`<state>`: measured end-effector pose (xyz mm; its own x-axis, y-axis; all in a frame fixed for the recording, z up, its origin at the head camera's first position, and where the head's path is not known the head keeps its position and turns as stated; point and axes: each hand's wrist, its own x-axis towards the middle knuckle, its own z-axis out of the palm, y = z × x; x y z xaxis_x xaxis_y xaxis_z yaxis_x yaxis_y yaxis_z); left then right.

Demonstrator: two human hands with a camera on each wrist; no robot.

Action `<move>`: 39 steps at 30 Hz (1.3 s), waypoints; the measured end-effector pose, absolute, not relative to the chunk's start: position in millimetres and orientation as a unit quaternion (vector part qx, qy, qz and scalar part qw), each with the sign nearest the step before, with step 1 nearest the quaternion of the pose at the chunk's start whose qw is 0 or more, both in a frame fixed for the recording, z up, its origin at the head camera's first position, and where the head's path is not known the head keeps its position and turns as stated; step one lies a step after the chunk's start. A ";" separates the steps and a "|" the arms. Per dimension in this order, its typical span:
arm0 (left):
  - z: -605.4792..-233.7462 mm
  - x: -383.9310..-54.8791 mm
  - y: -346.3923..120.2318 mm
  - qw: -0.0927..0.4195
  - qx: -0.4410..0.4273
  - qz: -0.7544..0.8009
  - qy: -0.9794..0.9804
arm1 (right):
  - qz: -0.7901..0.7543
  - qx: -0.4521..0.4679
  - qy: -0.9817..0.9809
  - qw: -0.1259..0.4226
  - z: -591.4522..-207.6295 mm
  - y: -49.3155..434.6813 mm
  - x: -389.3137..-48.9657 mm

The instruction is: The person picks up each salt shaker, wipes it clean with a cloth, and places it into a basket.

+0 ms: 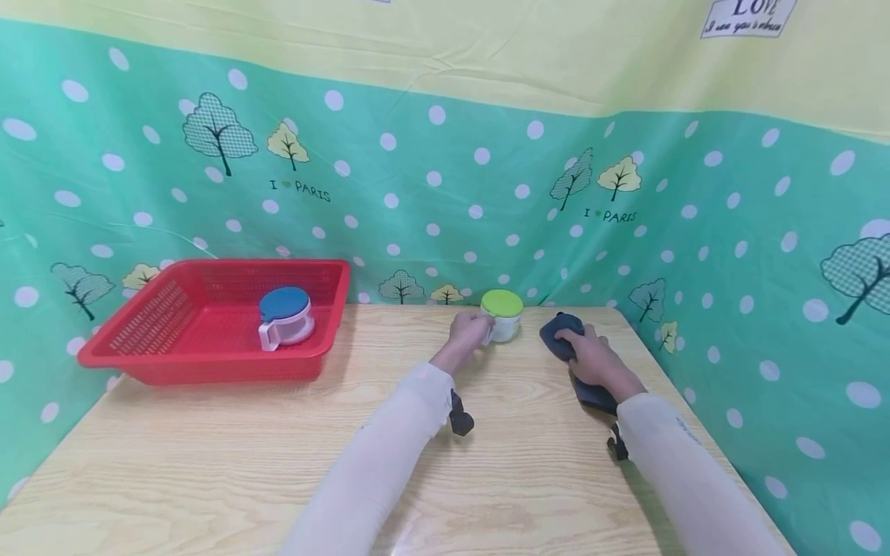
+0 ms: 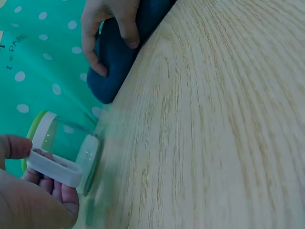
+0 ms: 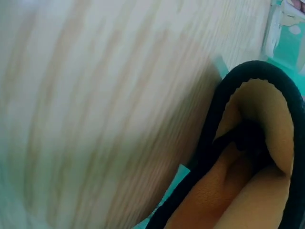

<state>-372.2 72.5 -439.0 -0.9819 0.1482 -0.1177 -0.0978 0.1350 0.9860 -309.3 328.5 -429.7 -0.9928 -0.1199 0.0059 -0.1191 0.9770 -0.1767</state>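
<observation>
By the table's back edge, a clear seasoning jar [image 1: 504,328] with a green lid and a white handle stands upright. My left hand [image 1: 470,332] grips its handle; in the left wrist view the thumb and curled fingers close round the white handle [image 2: 56,170]. Farther right, my right hand [image 1: 593,357] holds a dark blue item [image 1: 558,337] from above, its fingers bent over the side. The right wrist view gives a close look at the item's dark rim [image 3: 219,102] and tan lining [image 3: 271,102]. It resembles a slipper, but its exact kind is unclear.
A red plastic basket [image 1: 229,369] with slotted walls sits at the table's left. Inside it, toward the right, lies a similar jar [image 1: 297,327] with a blue lid. A green dotted cloth [image 1: 431,201] hangs behind the wooden table [image 1: 208,463] and along its right side.
</observation>
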 end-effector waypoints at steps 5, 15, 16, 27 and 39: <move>-435.9 -372.4 68.3 0.091 0.034 0.660 0.745 | -0.085 -0.065 0.994 0.006 -428.6 328.8 -309.4; -434.8 -374.2 59.6 0.055 0.069 0.670 0.737 | -0.091 -0.072 0.993 0.003 -427.5 330.5 -309.6; -434.4 -374.2 58.3 0.054 0.068 0.672 0.735 | -0.094 -0.071 0.993 0.002 -427.8 330.8 -309.7; -415.8 -374.6 36.0 0.049 0.038 0.694 0.718 | -0.129 -0.070 0.989 -0.004 -428.1 337.7 -310.5; -397.2 -366.5 -3.9 0.051 0.046 0.703 0.708 | -0.150 -0.085 0.984 -0.038 -427.0 340.9 -314.6</move>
